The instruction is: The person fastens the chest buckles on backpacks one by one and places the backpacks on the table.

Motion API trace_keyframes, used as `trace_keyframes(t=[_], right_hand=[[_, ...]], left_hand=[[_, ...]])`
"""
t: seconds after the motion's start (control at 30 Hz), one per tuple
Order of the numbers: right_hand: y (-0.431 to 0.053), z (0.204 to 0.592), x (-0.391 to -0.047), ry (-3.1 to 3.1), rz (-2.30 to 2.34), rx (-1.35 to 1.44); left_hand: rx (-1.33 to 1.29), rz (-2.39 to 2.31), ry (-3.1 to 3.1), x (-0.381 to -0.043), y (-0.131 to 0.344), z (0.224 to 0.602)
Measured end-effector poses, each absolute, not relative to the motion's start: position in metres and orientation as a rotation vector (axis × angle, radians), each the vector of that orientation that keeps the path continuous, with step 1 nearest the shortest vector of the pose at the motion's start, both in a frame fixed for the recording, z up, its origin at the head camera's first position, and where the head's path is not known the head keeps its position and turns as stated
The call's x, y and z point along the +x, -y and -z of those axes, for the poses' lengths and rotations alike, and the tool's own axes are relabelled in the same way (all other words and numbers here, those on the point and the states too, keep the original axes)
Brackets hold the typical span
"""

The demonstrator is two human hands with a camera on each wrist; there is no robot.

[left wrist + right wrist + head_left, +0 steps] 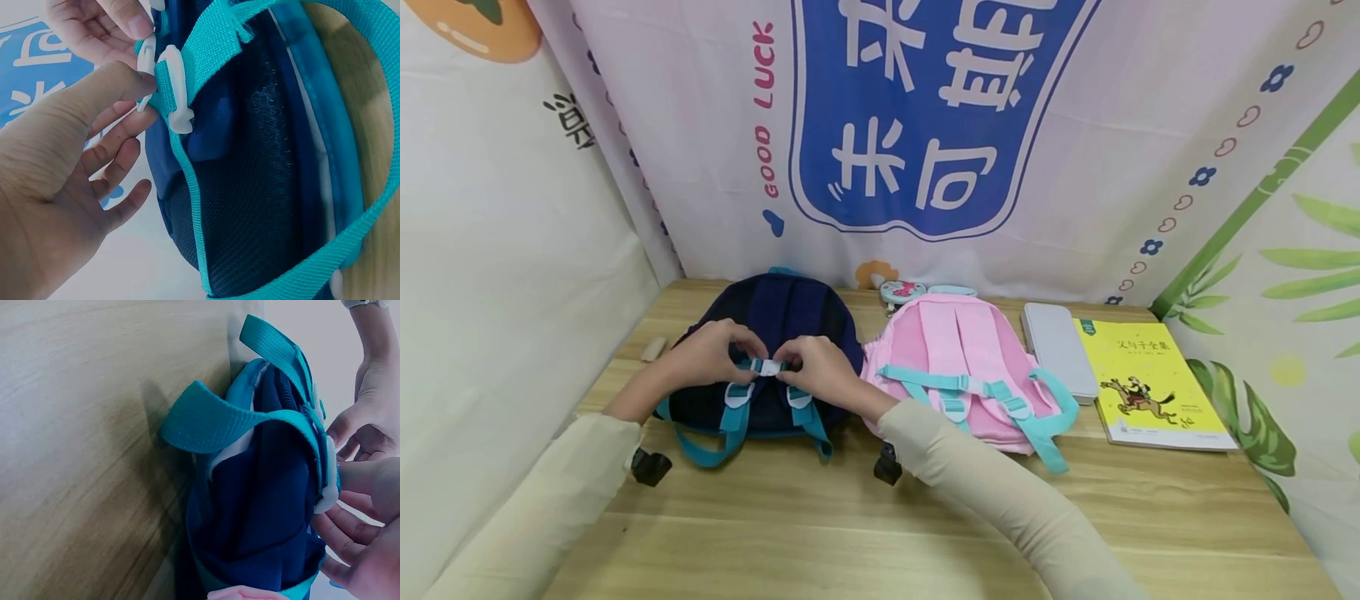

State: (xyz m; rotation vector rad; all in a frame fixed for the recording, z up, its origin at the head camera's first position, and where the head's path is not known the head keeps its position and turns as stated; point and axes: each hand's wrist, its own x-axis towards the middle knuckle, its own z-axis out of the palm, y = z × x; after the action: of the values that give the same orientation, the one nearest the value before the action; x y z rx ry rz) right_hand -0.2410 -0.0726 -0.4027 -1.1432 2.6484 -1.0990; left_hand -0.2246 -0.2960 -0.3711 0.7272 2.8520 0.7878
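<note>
A navy backpack (805,304) lies on the table with its shoulder straps facing up. Across them runs a turquoise chest strap with a white buckle (768,367) in the middle. My left hand (709,354) pinches the buckle's left end between thumb and fingertips. At its right end, my right hand (822,367) pinches in the same way. The left wrist view shows the left thumb pressed against the white buckle (146,69), beside a white strap adjuster (177,90). In the right wrist view, a turquoise strap (206,425) loops out over the table.
Right beside the navy bag lies a pink backpack (951,333) with turquoise straps. Farther right are a grey case (1060,350) and a yellow book (1150,375). A small beige object (653,349) sits at the left edge of the wooden table (820,533). Printed cloth (700,125) hangs behind.
</note>
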Motion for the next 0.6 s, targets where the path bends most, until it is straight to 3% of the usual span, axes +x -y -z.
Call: trace_keyframes(t=[0.6], right_hand=[[0.072,0.406,-0.239,-2.708,0.925,-1.156]], left_hand=[[0.711,-0.752,-2.826,-0.23,0.296,0.383]])
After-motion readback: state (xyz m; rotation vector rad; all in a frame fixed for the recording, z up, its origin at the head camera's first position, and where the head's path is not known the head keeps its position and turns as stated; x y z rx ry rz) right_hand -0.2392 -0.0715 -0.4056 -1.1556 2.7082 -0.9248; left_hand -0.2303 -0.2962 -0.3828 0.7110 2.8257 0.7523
